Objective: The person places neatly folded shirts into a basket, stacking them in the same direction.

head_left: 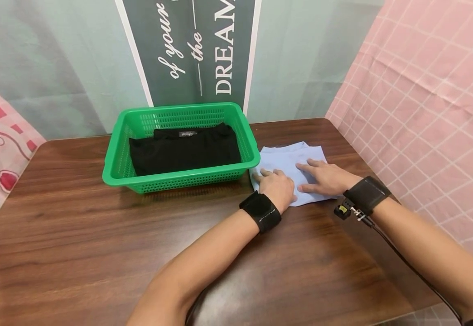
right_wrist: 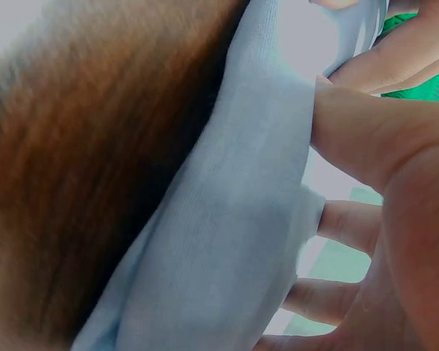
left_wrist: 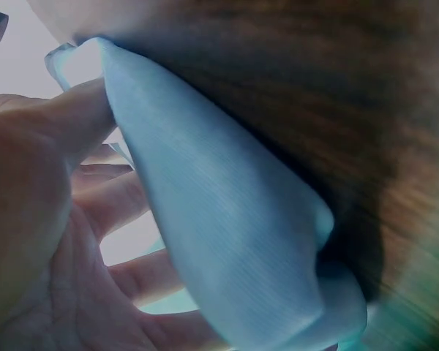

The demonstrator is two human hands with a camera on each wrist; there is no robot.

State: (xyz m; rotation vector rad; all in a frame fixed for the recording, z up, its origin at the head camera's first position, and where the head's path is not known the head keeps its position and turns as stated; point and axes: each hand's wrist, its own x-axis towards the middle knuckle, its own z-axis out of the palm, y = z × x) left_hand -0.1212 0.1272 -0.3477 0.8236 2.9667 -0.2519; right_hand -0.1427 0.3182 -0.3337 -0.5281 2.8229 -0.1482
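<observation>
A folded light blue cloth [head_left: 289, 158] lies on the brown wooden table [head_left: 77, 235], just right of a green plastic basket [head_left: 181, 177]. My left hand [head_left: 275, 183] rests flat on the cloth's near left part, close to the basket. Beside it, my right hand [head_left: 322, 176] lies flat on the cloth's right part with fingers spread. In the left wrist view my left hand [left_wrist: 51, 219] has its thumb against the edge of the cloth [left_wrist: 227, 241]. The right wrist view likewise shows my right hand [right_wrist: 395, 183] thumb at the edge of the cloth [right_wrist: 234, 241].
The basket holds a folded black garment [head_left: 183, 149]. A pink checked sheet [head_left: 424, 113] hangs along the table's right side and a lettered dark sign [head_left: 200, 50] stands on the back wall. A cable [head_left: 403, 258] runs from my right wristband.
</observation>
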